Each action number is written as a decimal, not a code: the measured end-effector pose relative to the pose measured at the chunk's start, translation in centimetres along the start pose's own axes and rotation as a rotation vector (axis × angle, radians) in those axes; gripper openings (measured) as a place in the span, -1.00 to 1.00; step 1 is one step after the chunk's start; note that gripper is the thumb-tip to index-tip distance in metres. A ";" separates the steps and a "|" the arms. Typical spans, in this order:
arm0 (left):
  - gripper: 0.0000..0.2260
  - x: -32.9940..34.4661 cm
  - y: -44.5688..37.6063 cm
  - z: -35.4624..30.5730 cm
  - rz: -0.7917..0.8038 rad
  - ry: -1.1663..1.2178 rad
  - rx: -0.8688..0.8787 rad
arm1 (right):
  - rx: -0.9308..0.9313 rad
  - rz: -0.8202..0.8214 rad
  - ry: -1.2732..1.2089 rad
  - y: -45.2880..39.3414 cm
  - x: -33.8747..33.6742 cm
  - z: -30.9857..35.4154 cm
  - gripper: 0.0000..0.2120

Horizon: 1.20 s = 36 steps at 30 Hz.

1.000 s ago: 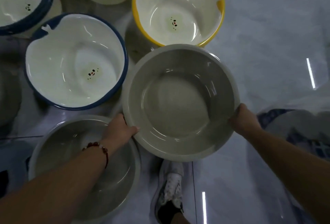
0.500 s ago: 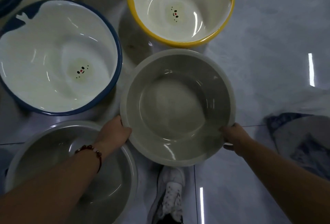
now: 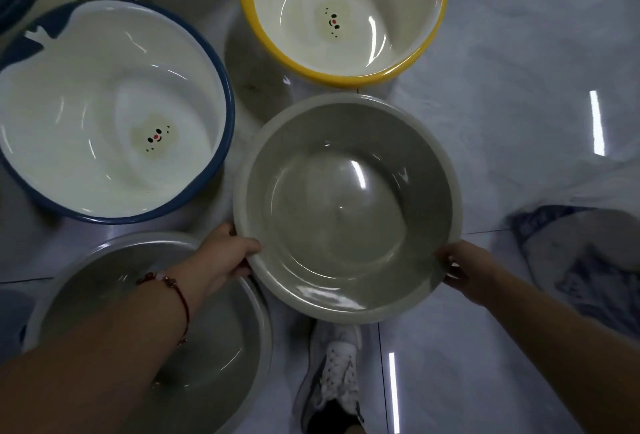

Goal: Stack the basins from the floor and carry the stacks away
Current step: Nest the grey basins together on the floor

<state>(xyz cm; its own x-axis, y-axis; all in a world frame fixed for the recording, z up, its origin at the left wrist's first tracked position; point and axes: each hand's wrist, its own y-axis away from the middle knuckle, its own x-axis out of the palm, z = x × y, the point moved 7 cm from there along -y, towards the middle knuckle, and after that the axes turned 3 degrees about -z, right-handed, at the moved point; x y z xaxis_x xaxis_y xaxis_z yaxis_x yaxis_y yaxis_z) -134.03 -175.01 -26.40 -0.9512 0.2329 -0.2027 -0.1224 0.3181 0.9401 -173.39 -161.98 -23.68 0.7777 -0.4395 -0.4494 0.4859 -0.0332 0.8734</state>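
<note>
Both hands grasp one round grey plastic basin [image 3: 346, 212] at frame centre: left hand [image 3: 225, 257] grips its rim at 8 o'clock, right hand [image 3: 465, 269] at 4 o'clock. Second grey plastic basin [image 3: 207, 347] at 7 o'clock, under left forearm. Blue-rimmed white basin [image 3: 104, 115] at 10 o'clock, yellow-rimmed white basin [image 3: 343, 14] at 12. White sneaker [image 3: 334, 374] at 6 on glossy tile floor [image 3: 519, 53].

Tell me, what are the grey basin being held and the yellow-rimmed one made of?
The grey basin looks like glossy moulded plastic: a thick rolled rim, one even colour, bright light streaks. The yellow-rimmed basin seems glossy plastic too, cream inside with a printed bear face, though enamelled metal cannot be ruled out.
</note>
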 end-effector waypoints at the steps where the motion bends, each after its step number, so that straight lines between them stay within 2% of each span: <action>1: -0.70 -0.2 0.9 0.0 0.037 0.011 -0.011 | -0.018 0.006 -0.003 0.8 -0.5 0.3 -0.81; 5: -0.65 -1.5 5.4 0.0 0.185 0.036 -0.048 | -0.019 0.020 -0.061 4.9 -2.1 0.3 -0.75; 9: -0.64 -5.0 9.6 1.2 0.236 -0.001 -0.033 | -0.064 -0.028 -0.008 9.8 -2.8 -0.9 -0.73; 11: -0.62 -7.9 11.1 2.7 0.245 -0.004 -0.036 | -0.100 -0.021 0.004 12.1 -2.3 -1.8 -0.61; 13: -0.61 -11.2 12.5 4.9 0.238 0.004 -0.057 | -0.127 0.025 0.012 15.8 -0.4 -2.6 -0.54; 17: -0.65 -18.8 15.2 10.7 0.165 0.041 -0.116 | -0.185 0.093 0.097 23.2 5.4 -5.1 -0.63; 21: -0.42 -26.5 16.2 17.1 0.115 0.032 -0.133 | -0.256 0.125 0.240 26.5 12.3 -9.3 -0.55; 27: -0.72 -33.9 12.9 23.8 0.020 -0.024 -0.070 | -0.271 0.103 0.396 25.2 21.3 -16.9 -0.56; 31: -0.80 -33.6 10.1 26.3 0.028 -0.099 0.016 | -0.299 0.056 0.407 24.4 22.3 -20.2 -0.79; 34: -0.81 -32.3 8.3 27.3 0.007 -0.175 0.057 | -0.275 0.030 0.389 22.8 21.8 -22.2 -0.78; 36: -0.82 -31.6 7.1 28.2 0.009 -0.228 0.053 | -0.254 0.011 0.409 21.9 21.4 -23.2 -0.68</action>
<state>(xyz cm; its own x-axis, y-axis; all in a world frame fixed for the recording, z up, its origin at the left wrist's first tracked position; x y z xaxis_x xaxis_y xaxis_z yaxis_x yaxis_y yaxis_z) -96.86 -154.25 -21.09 -0.8629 0.4354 -0.2565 -0.0932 0.3618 0.9276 -136.84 -151.30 -18.47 0.8516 -0.0482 -0.5219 0.5194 0.2119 0.8279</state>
